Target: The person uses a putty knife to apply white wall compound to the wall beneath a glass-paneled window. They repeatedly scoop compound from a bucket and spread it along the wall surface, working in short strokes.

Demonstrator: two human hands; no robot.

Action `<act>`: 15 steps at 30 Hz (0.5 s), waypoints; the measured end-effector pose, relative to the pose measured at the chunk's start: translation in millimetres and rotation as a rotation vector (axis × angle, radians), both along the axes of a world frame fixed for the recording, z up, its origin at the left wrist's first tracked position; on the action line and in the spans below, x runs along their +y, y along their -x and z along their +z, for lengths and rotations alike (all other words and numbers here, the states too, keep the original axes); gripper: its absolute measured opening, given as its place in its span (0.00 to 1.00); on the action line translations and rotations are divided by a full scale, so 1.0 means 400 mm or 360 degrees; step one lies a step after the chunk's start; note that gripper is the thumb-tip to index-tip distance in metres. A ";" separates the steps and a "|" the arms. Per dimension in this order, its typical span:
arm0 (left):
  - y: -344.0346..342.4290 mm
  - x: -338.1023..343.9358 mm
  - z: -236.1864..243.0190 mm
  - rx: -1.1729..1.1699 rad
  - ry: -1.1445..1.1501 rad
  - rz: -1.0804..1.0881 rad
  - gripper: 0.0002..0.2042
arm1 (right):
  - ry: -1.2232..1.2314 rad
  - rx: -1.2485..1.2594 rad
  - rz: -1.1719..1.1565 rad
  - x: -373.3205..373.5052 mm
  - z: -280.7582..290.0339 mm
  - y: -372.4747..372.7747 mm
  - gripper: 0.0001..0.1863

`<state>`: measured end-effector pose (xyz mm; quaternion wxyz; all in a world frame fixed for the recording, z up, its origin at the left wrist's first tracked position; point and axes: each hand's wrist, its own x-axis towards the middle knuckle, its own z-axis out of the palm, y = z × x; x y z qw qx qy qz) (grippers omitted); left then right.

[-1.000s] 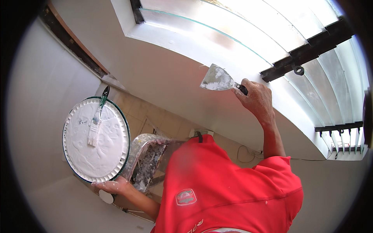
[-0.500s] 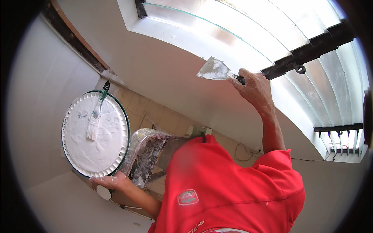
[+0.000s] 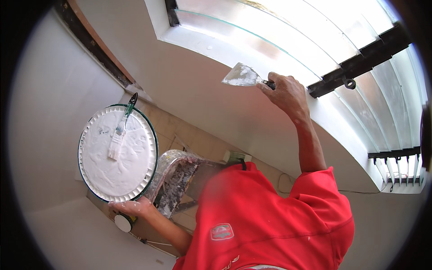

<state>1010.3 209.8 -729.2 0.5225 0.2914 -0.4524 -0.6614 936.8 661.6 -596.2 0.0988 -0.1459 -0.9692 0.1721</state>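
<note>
My left hand supports a round bucket lid from below at its near edge; most of the fingers are hidden under it. White paste covers the lid, and a paintbrush with a green and black handle lies across the paste. My right hand is closed round the dark handle of a putty knife. White paste smears its broad blade, which points left beside the lower edge of the window recess.
Louvred glass panes with a dark frame fill the upper right. Below me stands a paint-spattered ladder over a tiled floor. A small round white-topped container sits low at left, and a thin cable runs along the wall's base.
The putty knife and my right hand have moved slightly left. The lid, ladder and window appear a little further right as the view shifts. Both holds stay the same.
</note>
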 end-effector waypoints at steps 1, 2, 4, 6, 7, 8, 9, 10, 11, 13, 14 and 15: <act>-0.003 0.002 0.004 0.0013 -0.0011 -0.0025 0.35 | -0.0002 0.0089 0.0119 -0.009 -0.006 0.012 0.22; -0.004 0.003 0.009 0.0002 -0.0042 -0.0030 0.35 | -0.0020 0.0135 0.0139 -0.021 -0.013 0.027 0.23; -0.006 0.004 0.016 0.0010 -0.0080 -0.0076 0.35 | 0.0077 0.0159 0.0180 -0.031 -0.020 0.041 0.24; -0.003 0.005 0.020 0.0058 -0.0077 -0.0122 0.35 | -0.0051 0.0132 0.0099 -0.025 -0.020 0.031 0.23; 0.000 0.005 0.021 0.0063 -0.0056 -0.0107 0.35 | -0.0096 0.0103 0.0078 -0.013 -0.016 0.016 0.23; 0.001 0.007 0.019 0.0052 -0.0027 -0.0065 0.35 | -0.0100 0.0072 0.0046 0.003 -0.013 -0.006 0.22; 0.002 0.010 0.016 0.0024 0.0014 -0.0034 0.35 | -0.0113 0.0018 -0.0004 0.019 -0.009 -0.033 0.21; 0.003 0.010 0.014 0.0006 0.0015 0.0013 0.35 | -0.0128 -0.0043 -0.0056 0.033 -0.008 -0.055 0.20; 0.003 0.012 0.011 -0.0031 0.0036 0.0041 0.35 | -0.0106 -0.0045 -0.0063 0.041 -0.009 -0.071 0.20; 0.005 0.011 0.008 -0.0029 -0.0004 0.0052 0.34 | -0.0049 -0.0031 -0.0103 0.045 -0.015 -0.085 0.20; 0.005 0.011 0.010 0.0005 -0.0064 0.0039 0.33 | -0.0073 0.0019 -0.0068 0.041 -0.020 -0.083 0.20; 0.006 0.009 0.011 0.0016 -0.0051 0.0024 0.33 | -0.0100 0.0074 -0.0034 0.033 -0.024 -0.075 0.20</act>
